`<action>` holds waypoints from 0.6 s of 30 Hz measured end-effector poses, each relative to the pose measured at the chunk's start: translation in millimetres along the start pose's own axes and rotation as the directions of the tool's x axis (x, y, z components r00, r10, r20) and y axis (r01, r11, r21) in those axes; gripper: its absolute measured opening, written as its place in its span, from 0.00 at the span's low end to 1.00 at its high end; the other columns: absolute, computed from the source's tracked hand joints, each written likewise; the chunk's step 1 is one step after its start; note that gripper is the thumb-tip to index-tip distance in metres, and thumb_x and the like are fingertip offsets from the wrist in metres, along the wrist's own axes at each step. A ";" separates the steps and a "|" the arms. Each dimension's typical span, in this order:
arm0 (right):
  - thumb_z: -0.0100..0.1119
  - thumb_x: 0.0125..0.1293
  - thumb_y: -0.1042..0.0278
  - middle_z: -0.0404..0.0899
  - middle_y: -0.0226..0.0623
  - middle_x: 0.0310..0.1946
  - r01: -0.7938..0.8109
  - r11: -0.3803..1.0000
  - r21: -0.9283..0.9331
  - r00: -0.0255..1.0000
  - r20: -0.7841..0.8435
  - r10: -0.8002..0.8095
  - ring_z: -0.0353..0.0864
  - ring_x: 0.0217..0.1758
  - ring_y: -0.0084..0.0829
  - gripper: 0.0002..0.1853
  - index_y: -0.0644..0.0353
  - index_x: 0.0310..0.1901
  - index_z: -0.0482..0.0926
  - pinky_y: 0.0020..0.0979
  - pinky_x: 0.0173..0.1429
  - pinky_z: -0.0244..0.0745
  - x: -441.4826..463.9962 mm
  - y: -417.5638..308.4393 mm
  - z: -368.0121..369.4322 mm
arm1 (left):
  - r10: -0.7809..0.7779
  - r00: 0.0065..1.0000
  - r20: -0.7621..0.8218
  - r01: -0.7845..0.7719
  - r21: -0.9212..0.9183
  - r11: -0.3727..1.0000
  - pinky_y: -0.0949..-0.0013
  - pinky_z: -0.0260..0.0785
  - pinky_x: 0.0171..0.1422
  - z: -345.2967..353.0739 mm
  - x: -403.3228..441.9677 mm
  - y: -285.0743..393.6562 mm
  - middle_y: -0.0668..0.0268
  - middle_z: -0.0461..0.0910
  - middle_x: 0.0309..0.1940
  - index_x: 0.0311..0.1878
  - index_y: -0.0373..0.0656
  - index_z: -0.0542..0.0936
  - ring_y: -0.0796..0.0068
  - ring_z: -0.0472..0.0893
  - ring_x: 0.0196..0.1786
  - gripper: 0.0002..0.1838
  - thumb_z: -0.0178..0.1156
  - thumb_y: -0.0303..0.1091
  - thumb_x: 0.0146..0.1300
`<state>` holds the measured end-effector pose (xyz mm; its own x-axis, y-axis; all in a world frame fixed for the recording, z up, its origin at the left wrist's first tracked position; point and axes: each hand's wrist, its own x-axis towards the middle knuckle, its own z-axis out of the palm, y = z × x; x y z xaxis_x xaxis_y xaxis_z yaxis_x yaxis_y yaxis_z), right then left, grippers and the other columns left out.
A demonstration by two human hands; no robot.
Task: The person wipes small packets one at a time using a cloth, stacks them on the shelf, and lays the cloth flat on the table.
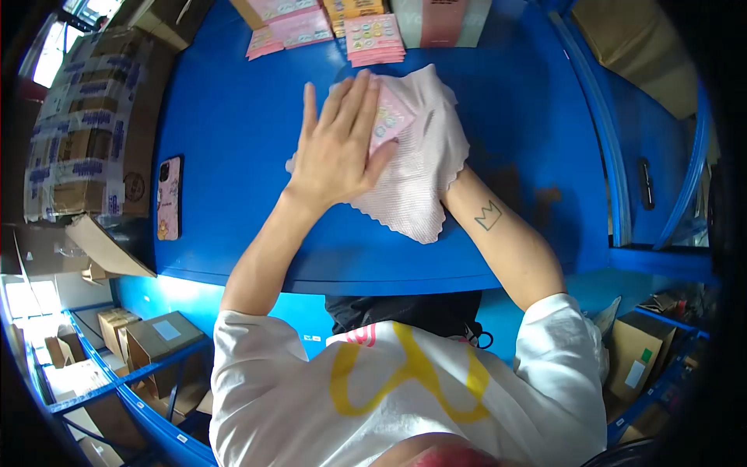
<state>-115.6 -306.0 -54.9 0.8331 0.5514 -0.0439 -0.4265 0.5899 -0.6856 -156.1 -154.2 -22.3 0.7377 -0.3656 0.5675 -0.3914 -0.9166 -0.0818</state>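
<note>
My left hand (336, 152) lies flat with its fingers stretched, pressing on a small pink packet (393, 121) that has round coloured figures on it. Beneath and around the packet spreads a pale pink ribbed cloth (416, 187) with a scalloped edge. My right forearm reaches in from the right, and the cloth drapes over my right hand. Its fingers are hidden, so I cannot see how they are held.
Stacks of pink packets (375, 39), an orange one and a grey-and-pink box (443, 23) stand at the back of the blue table (233, 117). A phone in a pink case (169, 198) lies left, near a taped carton (85, 132). Shelves with cartons flank the table.
</note>
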 end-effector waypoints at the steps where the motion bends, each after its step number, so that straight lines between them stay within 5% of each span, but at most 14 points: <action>1: 0.43 0.69 0.32 0.59 0.40 0.72 -0.007 0.999 0.050 1.000 0.000 0.007 0.60 0.75 0.42 0.39 0.46 0.74 0.50 0.43 0.74 0.62 3.1 1.0 -4.1 | -0.047 0.999 0.024 0.045 0.060 0.997 0.53 0.70 0.63 0.8 0.4 2.9 0.48 0.69 0.66 0.67 0.42 0.72 0.51 0.73 0.64 0.33 0.61 0.48 0.61; 2: 0.43 0.69 0.32 0.59 0.40 0.72 0.009 0.998 0.055 1.000 -0.003 -0.009 0.60 0.75 0.42 0.39 0.46 0.74 0.50 0.43 0.74 0.62 7.2 4.4 -8.7 | -0.030 0.999 0.021 0.029 0.061 0.998 0.53 0.70 0.63 1.3 1.6 2.5 0.48 0.69 0.66 0.67 0.42 0.72 0.51 0.73 0.64 0.33 0.61 0.48 0.61; 6: 0.38 0.72 0.34 0.62 0.42 0.70 0.037 0.992 -0.120 0.994 0.104 -0.025 0.64 0.72 0.41 0.36 0.48 0.73 0.54 0.43 0.71 0.66 26.7 23.6 -20.1 | -0.450 0.881 0.148 0.473 -0.293 0.831 0.52 0.68 0.65 -5.6 0.6 -11.0 0.50 0.67 0.69 0.68 0.43 0.71 0.50 0.72 0.65 0.34 0.60 0.51 0.61; 12: 0.34 0.73 0.33 0.61 0.44 0.71 -0.009 1.000 0.011 0.998 0.060 0.008 0.65 0.72 0.41 0.37 0.51 0.72 0.56 0.44 0.72 0.65 9.7 -0.6 4.6 | -0.310 0.904 0.295 0.373 -0.191 0.908 0.59 0.72 0.62 -29.5 -2.9 -17.3 0.53 0.66 0.70 0.69 0.45 0.69 0.50 0.74 0.63 0.33 0.59 0.50 0.64; 18: 0.36 0.70 0.29 0.64 0.46 0.69 0.005 1.000 -0.030 0.999 0.045 -0.003 0.70 0.68 0.44 0.40 0.53 0.72 0.58 0.44 0.69 0.69 -5.6 -34.1 24.7 | -0.209 0.887 0.412 0.353 -0.312 0.882 0.62 0.73 0.61 -30.0 1.8 -39.4 0.53 0.63 0.72 0.71 0.45 0.68 0.50 0.72 0.66 0.34 0.65 0.43 0.62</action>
<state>-114.4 -314.6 -13.3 0.8180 0.5751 -0.0090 -0.4118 0.5746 -0.7073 -155.9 -113.8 6.6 0.9627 -0.1991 0.1833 -0.2565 -0.8872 0.3835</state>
